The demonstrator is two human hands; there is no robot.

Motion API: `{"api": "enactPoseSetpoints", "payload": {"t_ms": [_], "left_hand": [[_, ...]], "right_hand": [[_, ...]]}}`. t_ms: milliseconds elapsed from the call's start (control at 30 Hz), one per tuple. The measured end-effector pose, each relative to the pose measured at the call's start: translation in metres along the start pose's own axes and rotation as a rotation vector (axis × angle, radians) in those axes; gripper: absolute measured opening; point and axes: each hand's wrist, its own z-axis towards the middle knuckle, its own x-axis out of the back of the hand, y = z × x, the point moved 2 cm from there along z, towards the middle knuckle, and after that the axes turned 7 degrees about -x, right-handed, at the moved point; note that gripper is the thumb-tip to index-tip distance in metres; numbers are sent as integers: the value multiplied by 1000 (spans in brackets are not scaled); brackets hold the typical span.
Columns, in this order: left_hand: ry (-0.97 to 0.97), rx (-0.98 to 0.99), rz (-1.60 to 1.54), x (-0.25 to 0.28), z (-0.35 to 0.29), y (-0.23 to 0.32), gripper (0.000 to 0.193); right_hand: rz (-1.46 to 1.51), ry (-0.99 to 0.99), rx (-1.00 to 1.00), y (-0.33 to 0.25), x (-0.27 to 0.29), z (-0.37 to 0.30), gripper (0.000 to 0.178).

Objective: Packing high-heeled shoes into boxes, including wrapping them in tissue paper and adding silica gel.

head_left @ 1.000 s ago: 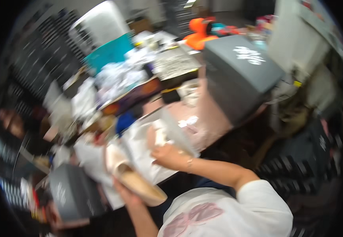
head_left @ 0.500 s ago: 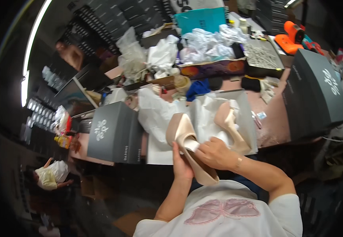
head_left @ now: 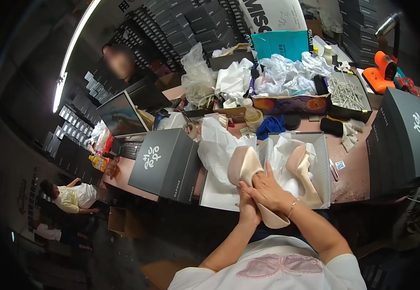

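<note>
My left hand [head_left: 250,207] wraps around a beige satin high-heeled shoe [head_left: 245,166] from below. It is tilted above the front of an open shoebox [head_left: 327,159], its rounded front pointing up and away. My right hand [head_left: 274,192] presses onto the same shoe, some fingers reaching into its opening, where their tips are hidden. One finger of that hand stretches up beside the shoe. A matching high-heeled shoe [head_left: 305,181] lies in the right part of the box on white tissue paper [head_left: 281,153]. More tissue paper spills over the box's left side.
Dark grey shoeboxes stand at the left [head_left: 164,164] and right [head_left: 398,140]. Behind are a carton of crumpled paper [head_left: 287,77], a tray of white sticks [head_left: 347,92], a bottle [head_left: 253,118], a blue cloth [head_left: 271,127] and an orange tool [head_left: 381,72]. Other people are at the left.
My right fingers have moved from pinching something white at the shoe's opening to reaching inside it; the white piece no longer shows. The view has shifted, so the scene sits further right and lower.
</note>
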Motion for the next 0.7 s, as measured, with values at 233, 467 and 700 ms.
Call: {"api": "enactPoseSetpoints", "payload": {"t_ms": [233,467,700], "left_hand": [[16,91,200,-2,-17,45,78],[-238,-91,412,9,18,58,66],[-311,-355,426,2,-4,100,76]], "right_hand": [[225,97,15,-11,-1,-20,58],[-124,-103,53,-27,5,-49,73],[119,25,382,-55,14,-99,66]]}}
